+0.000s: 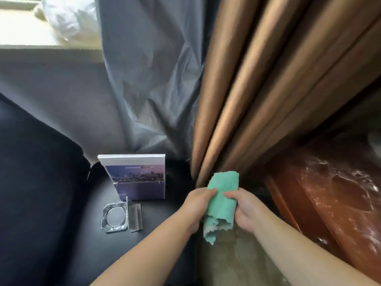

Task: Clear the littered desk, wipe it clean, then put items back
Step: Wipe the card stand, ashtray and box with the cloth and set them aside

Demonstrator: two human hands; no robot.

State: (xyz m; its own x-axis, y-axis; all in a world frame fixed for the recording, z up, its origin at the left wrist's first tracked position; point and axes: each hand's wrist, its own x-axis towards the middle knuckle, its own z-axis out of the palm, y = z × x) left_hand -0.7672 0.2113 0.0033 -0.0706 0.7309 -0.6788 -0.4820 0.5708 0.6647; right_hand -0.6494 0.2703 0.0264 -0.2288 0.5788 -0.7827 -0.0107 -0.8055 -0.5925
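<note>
Evidently folding it for wiping, the left hand (195, 205) and right hand (245, 211) held the crumpled green cloth (221, 203) at lower centre, fingers clamped on its edges. The smeared reddish-brown wooden desk (329, 193) lay at right, and the square glass ashtray (114, 216) sat set aside at lower left.

A mint-green cloth (221, 201) shows pale at its frayed end, beside bronze-gold curtains (257, 89), a grey drape (152, 79), a black seat (41, 182), a purple skyline card (138, 180) and a white-streaked reddish-brown desk (329, 193).
</note>
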